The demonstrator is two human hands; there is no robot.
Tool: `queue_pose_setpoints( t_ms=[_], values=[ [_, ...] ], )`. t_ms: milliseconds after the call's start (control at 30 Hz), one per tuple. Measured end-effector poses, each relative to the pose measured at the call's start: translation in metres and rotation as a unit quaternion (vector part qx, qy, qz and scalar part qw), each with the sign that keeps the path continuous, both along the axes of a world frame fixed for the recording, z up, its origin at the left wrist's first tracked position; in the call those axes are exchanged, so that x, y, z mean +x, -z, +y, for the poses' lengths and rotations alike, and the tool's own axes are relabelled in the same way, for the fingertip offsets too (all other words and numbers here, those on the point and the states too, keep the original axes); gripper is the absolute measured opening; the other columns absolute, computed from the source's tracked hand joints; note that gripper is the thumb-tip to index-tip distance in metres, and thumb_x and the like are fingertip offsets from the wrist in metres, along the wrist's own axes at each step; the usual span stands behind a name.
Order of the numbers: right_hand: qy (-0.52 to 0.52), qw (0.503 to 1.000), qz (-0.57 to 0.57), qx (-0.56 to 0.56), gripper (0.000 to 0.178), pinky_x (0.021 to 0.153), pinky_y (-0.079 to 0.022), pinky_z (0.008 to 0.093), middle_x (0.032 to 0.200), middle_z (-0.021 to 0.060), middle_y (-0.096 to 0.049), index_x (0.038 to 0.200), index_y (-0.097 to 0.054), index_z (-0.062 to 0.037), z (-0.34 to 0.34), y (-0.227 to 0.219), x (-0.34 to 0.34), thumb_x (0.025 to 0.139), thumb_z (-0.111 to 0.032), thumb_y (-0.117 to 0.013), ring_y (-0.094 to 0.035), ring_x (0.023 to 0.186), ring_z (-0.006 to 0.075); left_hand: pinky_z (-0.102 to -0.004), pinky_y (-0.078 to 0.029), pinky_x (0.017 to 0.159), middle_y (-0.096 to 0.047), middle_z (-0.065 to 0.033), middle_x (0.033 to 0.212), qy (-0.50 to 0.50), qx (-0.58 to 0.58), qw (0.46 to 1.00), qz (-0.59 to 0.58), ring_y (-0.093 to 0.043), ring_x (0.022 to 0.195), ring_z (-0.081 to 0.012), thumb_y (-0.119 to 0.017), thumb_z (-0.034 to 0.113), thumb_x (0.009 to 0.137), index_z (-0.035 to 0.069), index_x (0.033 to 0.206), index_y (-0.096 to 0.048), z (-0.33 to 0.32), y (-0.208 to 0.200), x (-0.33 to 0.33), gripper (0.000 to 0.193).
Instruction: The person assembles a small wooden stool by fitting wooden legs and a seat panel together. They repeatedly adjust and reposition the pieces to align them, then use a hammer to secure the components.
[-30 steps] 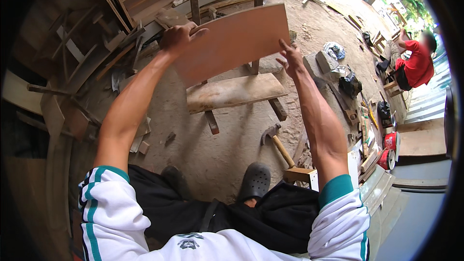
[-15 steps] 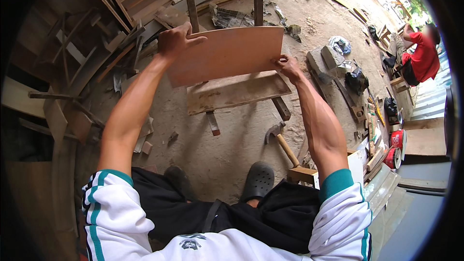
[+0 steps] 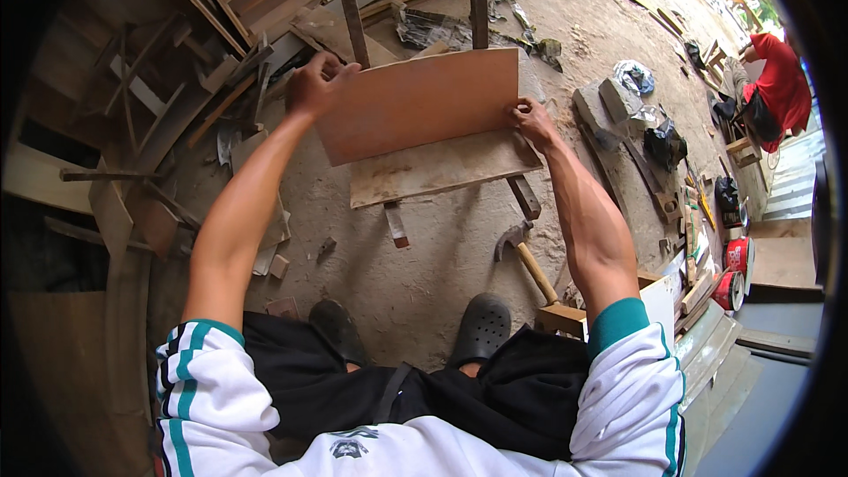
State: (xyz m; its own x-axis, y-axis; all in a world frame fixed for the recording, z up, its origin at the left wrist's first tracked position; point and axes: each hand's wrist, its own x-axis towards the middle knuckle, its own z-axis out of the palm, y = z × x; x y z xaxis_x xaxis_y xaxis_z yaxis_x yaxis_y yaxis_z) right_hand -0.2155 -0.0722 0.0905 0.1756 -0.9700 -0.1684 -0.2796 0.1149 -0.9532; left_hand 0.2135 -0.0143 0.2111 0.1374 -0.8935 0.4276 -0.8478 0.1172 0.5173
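Note:
A thin reddish-brown wooden panel (image 3: pixel 424 106) is held tilted up in front of me, between both hands. My left hand (image 3: pixel 318 86) is closed on its upper left corner, the fingers curled at the edge. At the right edge my right hand (image 3: pixel 533 122) pinches the panel between thumb and fingers. Just below and partly behind it lies a worn, stained wooden board (image 3: pixel 442 178). Two dark wooden bars, a left one (image 3: pixel 353 25) and a right one (image 3: pixel 478 4), stick out beyond the panel; bar ends also show on the near side of the worn board.
A claw hammer (image 3: pixel 530 267) leans its handle on a small wooden block (image 3: pixel 562 318) at the right. Grey concrete blocks (image 3: pixel 609 106) and red cans (image 3: pixel 738 254) stand farther right. Scrap wood (image 3: pixel 132 141) is piled at the left. A person in red (image 3: pixel 779 88) sits at the far right.
My left hand's thumb and fingers, earlier stretched over the panel's face, now curl at its corner. The panel has tilted slightly. The whole view has shifted a little.

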Motion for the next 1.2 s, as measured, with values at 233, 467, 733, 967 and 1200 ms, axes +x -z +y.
queue_pose_setpoints(
  t_ms=[233,467,733,967,1200],
  values=[
    [-0.020,1.000,-0.005,0.022,0.036,0.071,-0.050,0.0288,0.106,0.0087,-0.068,0.114,-0.060,-0.0012,-0.001,-0.008,0.004,0.090,-0.026,-0.070,-0.063,0.090,0.0152,-0.0303,-0.050,0.075,-0.067,-0.0080,0.099,-0.069,-0.114,0.957,0.256,-0.064,0.089,-0.0154,-0.068,0.058,0.084,0.003,0.112,-0.055,0.025,0.056,0.049,0.063],
    [-0.075,0.994,0.055,-0.053,0.039,0.078,-0.050,0.0294,0.109,0.0081,-0.068,0.119,-0.061,-0.0041,0.003,-0.008,-0.005,0.087,-0.023,-0.072,-0.062,0.093,0.0163,-0.0296,-0.047,0.083,-0.062,-0.0075,0.110,-0.065,0.078,0.879,0.465,-0.059,0.095,-0.0140,-0.069,0.035,0.090,0.000,0.126,-0.048,0.094,0.108,0.003,0.054],
    [-0.079,0.984,0.122,-0.102,0.037,0.083,-0.050,0.0317,0.102,0.0130,-0.070,0.110,-0.065,-0.0002,0.003,-0.007,0.008,0.080,-0.019,-0.073,-0.065,0.093,0.0200,-0.0325,-0.045,0.096,-0.059,-0.0125,0.124,-0.038,0.076,0.868,0.488,-0.057,0.114,-0.0197,-0.065,0.019,0.092,-0.003,0.131,-0.046,0.093,0.124,-0.012,0.049],
    [-0.061,0.981,0.166,-0.079,0.050,0.082,-0.050,0.0317,0.106,0.0123,-0.067,0.119,-0.059,0.0008,0.016,-0.038,0.009,0.080,-0.025,-0.077,-0.063,0.091,0.0196,-0.0320,-0.044,0.097,-0.060,-0.0112,0.122,0.002,0.023,0.887,0.461,-0.057,0.112,-0.0173,-0.066,0.020,0.092,-0.003,0.128,-0.048,0.090,0.118,-0.011,0.046],
    [-0.009,0.986,0.135,-0.096,0.046,0.085,-0.049,0.0322,0.103,0.0134,-0.069,0.109,-0.063,0.0034,0.003,-0.029,0.006,0.078,-0.028,-0.078,-0.065,0.095,0.0206,-0.0316,-0.045,0.093,-0.063,-0.0095,0.115,0.011,0.028,0.885,0.464,-0.059,0.107,-0.0161,-0.066,0.021,0.093,-0.003,0.125,-0.051,0.075,0.098,-0.016,0.043]
  ],
)
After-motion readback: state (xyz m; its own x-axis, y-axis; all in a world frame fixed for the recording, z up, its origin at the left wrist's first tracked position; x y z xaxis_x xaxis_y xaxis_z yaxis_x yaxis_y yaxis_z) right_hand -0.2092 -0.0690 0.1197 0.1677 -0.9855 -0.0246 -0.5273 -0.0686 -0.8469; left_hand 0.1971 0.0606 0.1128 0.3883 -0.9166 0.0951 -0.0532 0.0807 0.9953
